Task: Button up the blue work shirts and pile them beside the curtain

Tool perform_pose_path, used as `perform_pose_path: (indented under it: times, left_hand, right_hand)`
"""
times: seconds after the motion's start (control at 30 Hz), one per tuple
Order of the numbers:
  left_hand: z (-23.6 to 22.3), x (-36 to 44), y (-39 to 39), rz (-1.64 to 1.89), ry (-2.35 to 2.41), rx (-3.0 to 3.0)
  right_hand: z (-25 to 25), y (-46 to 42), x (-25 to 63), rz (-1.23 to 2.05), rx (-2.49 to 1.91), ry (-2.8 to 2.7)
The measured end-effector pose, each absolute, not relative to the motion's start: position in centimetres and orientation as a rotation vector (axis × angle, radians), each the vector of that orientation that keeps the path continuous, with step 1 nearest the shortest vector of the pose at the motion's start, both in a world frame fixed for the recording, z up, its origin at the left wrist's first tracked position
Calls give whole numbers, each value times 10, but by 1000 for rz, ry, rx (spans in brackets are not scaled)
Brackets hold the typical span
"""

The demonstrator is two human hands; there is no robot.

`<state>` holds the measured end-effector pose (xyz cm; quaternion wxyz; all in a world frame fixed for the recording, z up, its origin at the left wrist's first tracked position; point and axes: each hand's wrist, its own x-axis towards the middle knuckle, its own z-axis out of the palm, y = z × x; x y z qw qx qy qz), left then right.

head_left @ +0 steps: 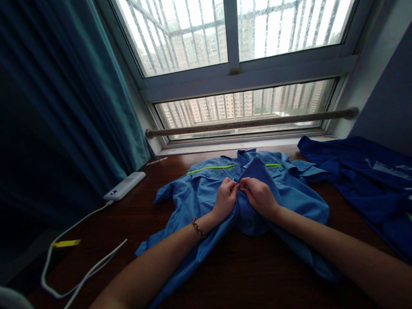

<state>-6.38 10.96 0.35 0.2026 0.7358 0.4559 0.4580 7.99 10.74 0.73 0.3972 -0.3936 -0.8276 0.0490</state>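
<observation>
A blue work shirt (206, 189) with yellow-green piping across its chest lies spread on the dark wooden surface, collar toward the window. My left hand (226, 195), a beaded bracelet at its wrist, pinches the front edge of the shirt near the middle. Close beside it, fingertips almost touching, my right hand (258, 196) pinches the same front edge. Between them the cloth is lifted, and a folded flap stands up in a point above the fingers. Whatever small part of the edge the fingertips hold is hidden.
Darker blue clothing (363, 171) lies at the right. On the left are a white power strip (125, 186) with its cable and a yellow tag (66, 243). A teal curtain (80, 94) hangs there. Behind the shirt, a rail (251, 124) crosses the window.
</observation>
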Motion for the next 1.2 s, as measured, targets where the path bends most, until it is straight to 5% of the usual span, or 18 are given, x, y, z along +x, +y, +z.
perform_pose_path:
  times: [0.4, 0.83, 1.2]
  left_hand:
    - [7, -65, 100, 1298, 1264, 2510]
    - [8, -63, 105, 1351, 1143, 2194]
    - [19, -70, 108, 1143, 1290, 2343]
  right_hand:
    - [5, 100, 77, 166, -1031, -1992]
    - [2, 104, 80, -134, -1136, -2210]
    - [4, 121, 88, 216, -1104, -2265]
